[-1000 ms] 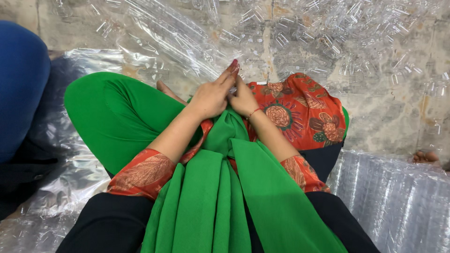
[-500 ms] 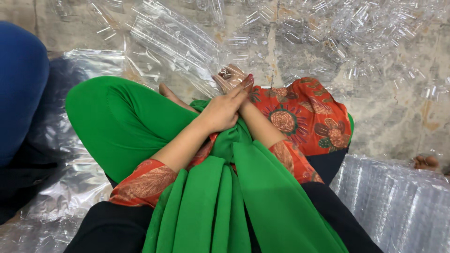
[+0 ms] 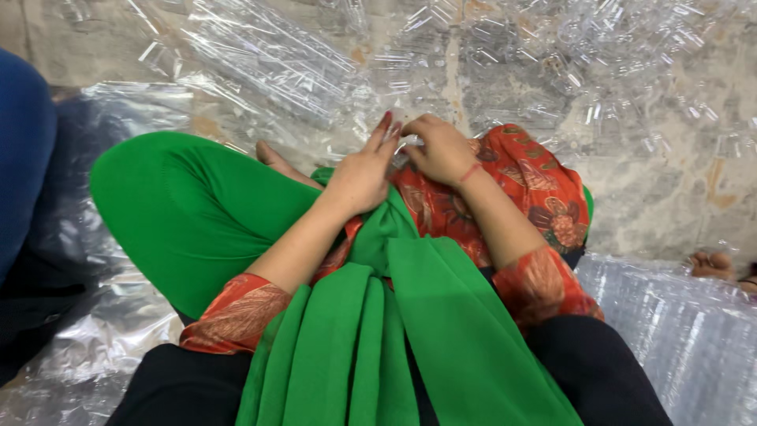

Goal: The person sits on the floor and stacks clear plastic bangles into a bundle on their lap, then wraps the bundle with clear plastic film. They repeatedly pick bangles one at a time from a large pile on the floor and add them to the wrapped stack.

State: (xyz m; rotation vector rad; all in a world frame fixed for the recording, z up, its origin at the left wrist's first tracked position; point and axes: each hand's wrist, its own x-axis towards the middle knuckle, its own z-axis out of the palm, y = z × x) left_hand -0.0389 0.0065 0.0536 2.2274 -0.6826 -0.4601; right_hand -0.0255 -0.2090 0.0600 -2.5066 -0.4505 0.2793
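Clear plastic pieces ahead — left hand has opened flat, right hand now curled, grip unclear.

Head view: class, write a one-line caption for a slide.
Seated person's left hand and right hand meet over a lap in green trousers, clear plastic pieces heaped ahead.

Hands together over lap. Scarf below them. Plastic tubes ahead on floor. Knee left.
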